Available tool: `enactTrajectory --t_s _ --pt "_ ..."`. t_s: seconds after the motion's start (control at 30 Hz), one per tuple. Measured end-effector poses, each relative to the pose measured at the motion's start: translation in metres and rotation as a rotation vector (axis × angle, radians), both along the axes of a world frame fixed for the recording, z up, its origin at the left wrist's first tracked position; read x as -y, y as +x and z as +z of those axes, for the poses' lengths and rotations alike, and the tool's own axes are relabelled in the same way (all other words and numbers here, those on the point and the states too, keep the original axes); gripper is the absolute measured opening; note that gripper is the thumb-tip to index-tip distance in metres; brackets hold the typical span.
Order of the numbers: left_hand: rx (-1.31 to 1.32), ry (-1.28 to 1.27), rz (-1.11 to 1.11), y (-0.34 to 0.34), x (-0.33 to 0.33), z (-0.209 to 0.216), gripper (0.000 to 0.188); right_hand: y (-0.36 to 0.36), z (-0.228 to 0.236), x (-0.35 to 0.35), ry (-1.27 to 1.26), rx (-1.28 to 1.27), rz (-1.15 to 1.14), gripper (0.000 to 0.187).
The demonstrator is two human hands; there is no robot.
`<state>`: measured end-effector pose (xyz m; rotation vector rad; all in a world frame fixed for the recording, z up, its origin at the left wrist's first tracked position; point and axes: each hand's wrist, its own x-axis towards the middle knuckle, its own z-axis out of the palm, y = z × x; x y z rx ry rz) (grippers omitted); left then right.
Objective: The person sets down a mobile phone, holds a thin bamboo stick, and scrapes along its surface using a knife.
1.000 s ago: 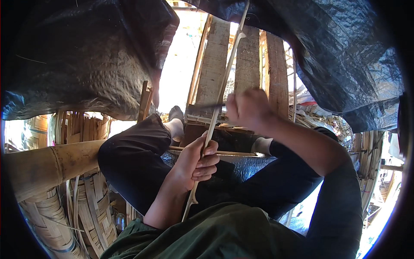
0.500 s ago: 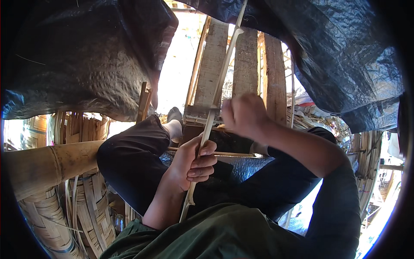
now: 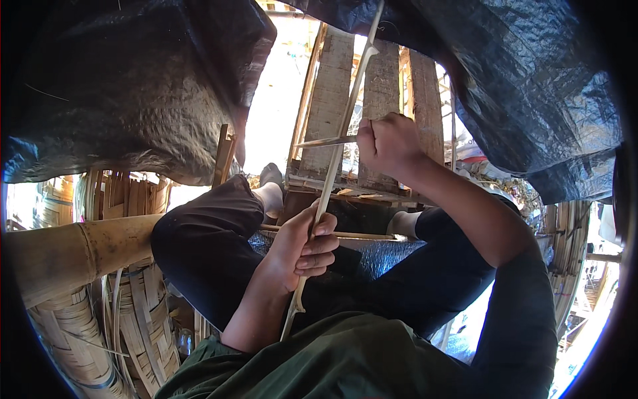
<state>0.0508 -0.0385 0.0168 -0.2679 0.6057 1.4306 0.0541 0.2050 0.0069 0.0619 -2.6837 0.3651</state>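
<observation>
A long pale strip of split bamboo (image 3: 337, 154) slants from my lap up to the top of the view, with small bumps at its nodes. My left hand (image 3: 307, 249) is wrapped round its lower part, thumb upward. Higher up, my right hand (image 3: 393, 143) is closed in a fist round a knife (image 3: 325, 141). The knife's handle is hidden in the fist. Its narrow blade points left and crosses the bamboo strip, touching or very near it. The lower end of the strip rests against my dark green shirt (image 3: 332, 352).
Beyond my bent legs lies a slatted wooden plank platform (image 3: 380, 113). Dark plastic tarps (image 3: 126, 93) hang at both upper sides. A thick bamboo pole (image 3: 86, 256) runs in from the left, above woven bamboo baskets (image 3: 80, 339). A thin stick (image 3: 359, 235) lies across between my feet.
My right hand has moved up along the strip and slightly right, and the knife blade now shows clearly. My left hand keeps its grip, shifted very slightly.
</observation>
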Motion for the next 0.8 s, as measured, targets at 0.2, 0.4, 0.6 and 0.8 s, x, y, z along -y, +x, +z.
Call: enactTrajectory --t_s 0.2,0.4,0.6,0.8 --pt "0.046 0.007 -0.022 0.003 0.000 -0.008 0.050 0.025 -0.002 0.024 -0.026 0.186 0.162 0.038" --pt "-0.023 -0.059 0.015 0.002 -0.001 -0.010 0.051 0.013 0.015 0.018 0.060 0.292 -0.061 0.038" --pt "-0.044 -0.143 -0.021 0.005 -0.006 -0.009 0.051 -0.006 0.001 -0.009 -0.070 0.160 -0.150 0.048" --pt "-0.033 -0.074 -0.032 0.007 -0.002 -0.003 0.050 0.019 0.002 0.018 0.021 0.245 0.073 0.046"
